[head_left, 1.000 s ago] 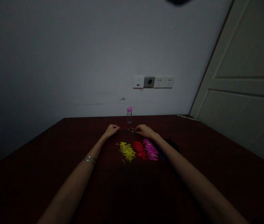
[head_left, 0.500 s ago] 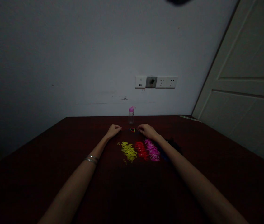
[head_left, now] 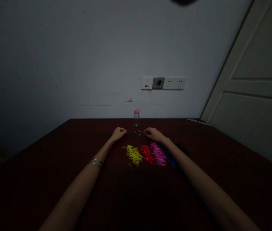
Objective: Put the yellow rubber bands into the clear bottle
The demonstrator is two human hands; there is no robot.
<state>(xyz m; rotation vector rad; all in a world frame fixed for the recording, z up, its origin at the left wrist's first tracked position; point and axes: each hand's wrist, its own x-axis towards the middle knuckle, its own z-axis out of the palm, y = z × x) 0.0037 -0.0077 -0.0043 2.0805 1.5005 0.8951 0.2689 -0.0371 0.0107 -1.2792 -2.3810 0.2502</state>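
Observation:
My left hand [head_left: 119,133] rests on the table left of a small multicoloured piece [head_left: 138,132], its fingers pinched together. What sits between those fingertips, if anything, is too small to make out. On the other side, my right hand [head_left: 153,134] is closed in a pinch with its fingertips beside the coloured piece. A tiny blue bit shows under them; whether they grip it is unclear. Nearer to me lie piles of thin, band-like pieces: yellow [head_left: 134,155], red [head_left: 147,154], pink [head_left: 158,154] and dark blue [head_left: 171,158], the last partly behind my right forearm.
A clear bottle with a pink lid [head_left: 136,118] stands behind the coloured piece, near the wall. Dark red-brown table [head_left: 97,199] spreads around my arms. Wall sockets [head_left: 163,83] sit above its back edge, and a pale door [head_left: 253,83] is at the right.
The whole view has shifted slightly, so things appear a little further right. My right fingertips have shifted slightly by the coloured piece, and a blue bit now shows there. The left hand stays pinched.

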